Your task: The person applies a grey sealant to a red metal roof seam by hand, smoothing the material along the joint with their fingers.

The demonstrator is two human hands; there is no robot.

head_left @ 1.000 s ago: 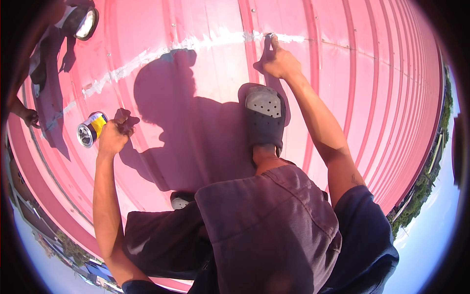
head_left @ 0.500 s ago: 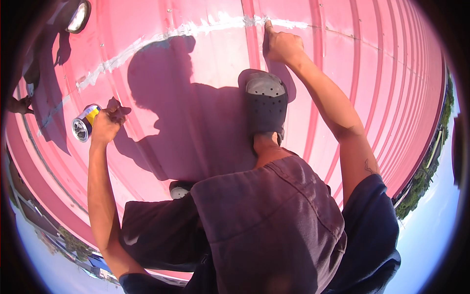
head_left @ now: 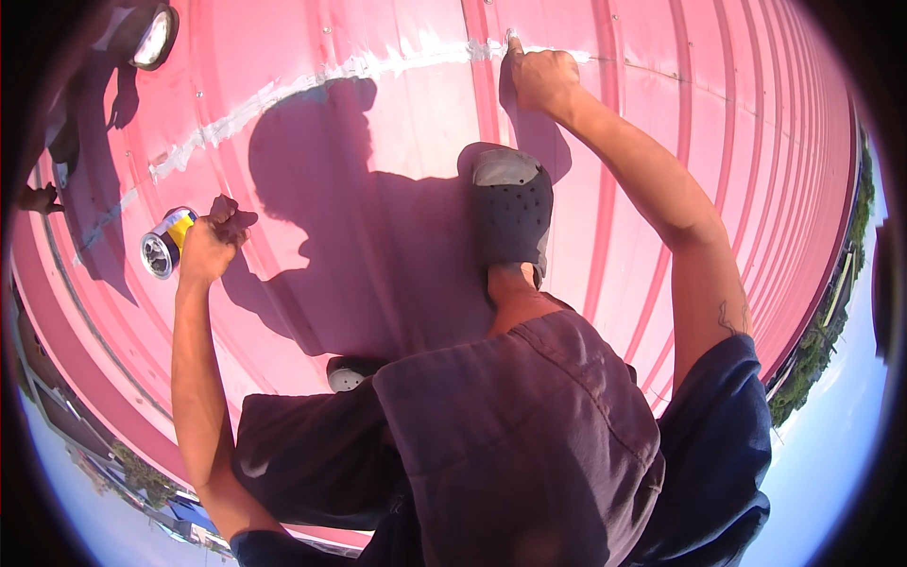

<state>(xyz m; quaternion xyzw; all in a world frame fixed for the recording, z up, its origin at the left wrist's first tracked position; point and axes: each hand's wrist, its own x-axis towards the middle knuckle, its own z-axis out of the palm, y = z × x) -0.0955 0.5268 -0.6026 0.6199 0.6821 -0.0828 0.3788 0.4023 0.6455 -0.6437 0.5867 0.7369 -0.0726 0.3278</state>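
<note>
My left hand is closed round a small metal can with a yellow and dark label, tipped on its side above the roof at the left. A band of white paste runs along the seam of the pink ribbed metal roof. At the right part of this band, my right hand has its index finger stretched out and the other fingers curled. White paste covers that fingertip, which is beside a raised rib. I see no tool in the right hand.
My shoe, grey and black with holes, stands on the roof below the seam. Another person's hand and shoe appear at the far left. Screw heads dot the panels, and the roof edge curves down at the right, with trees beyond.
My right fingertip has shifted slightly left and up, now just above the paste band. The left hand still holds the can, nearly in place. The whole view has tilted slightly.
</note>
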